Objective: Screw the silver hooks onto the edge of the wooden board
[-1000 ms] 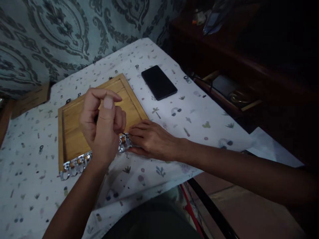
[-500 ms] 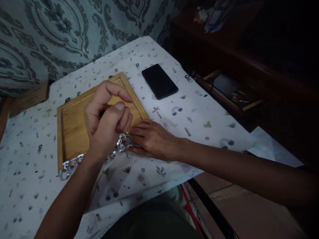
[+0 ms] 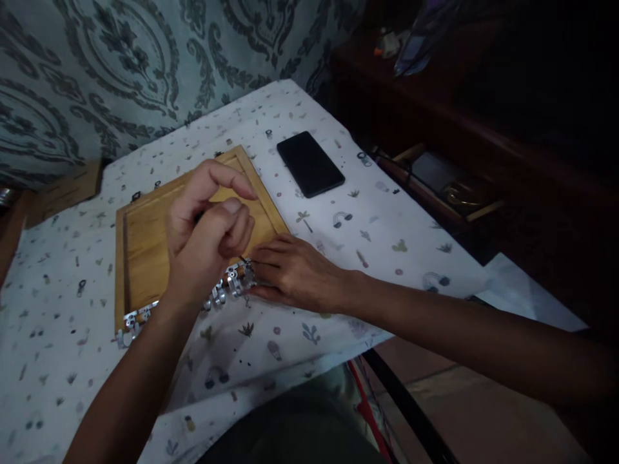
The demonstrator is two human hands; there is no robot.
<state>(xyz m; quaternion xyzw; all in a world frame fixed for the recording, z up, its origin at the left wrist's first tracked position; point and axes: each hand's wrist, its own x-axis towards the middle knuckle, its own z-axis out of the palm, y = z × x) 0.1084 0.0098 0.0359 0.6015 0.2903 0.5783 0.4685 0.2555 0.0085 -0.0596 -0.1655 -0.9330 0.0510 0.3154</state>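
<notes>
A wooden board (image 3: 145, 258) with a raised frame lies on the cloth-covered table. Along its near edge runs a row of shiny metal clip-like fittings (image 3: 220, 293), partly covered by my left forearm. My left hand (image 3: 207, 222) is held above the board, fingers curled into a fist with the index finger bent outward. A thin dark tool, mostly hidden by the fist, shows a narrow shaft below it near the fittings. My right hand (image 3: 294, 274) rests at the board's near right corner, its fingertips gripping the end of the metal row.
A black phone (image 3: 310, 164) lies to the right of the board on the patterned tablecloth (image 3: 300, 341). A piece of brown cardboard (image 3: 68, 192) is at the far left. To the right stand a dark wooden cabinet (image 3: 416, 96) and an open drawer (image 3: 449, 183).
The view has shifted slightly. Both hands keep nearly the same pose; a thin dark shaft now shows between the left fist and the metal fittings.
</notes>
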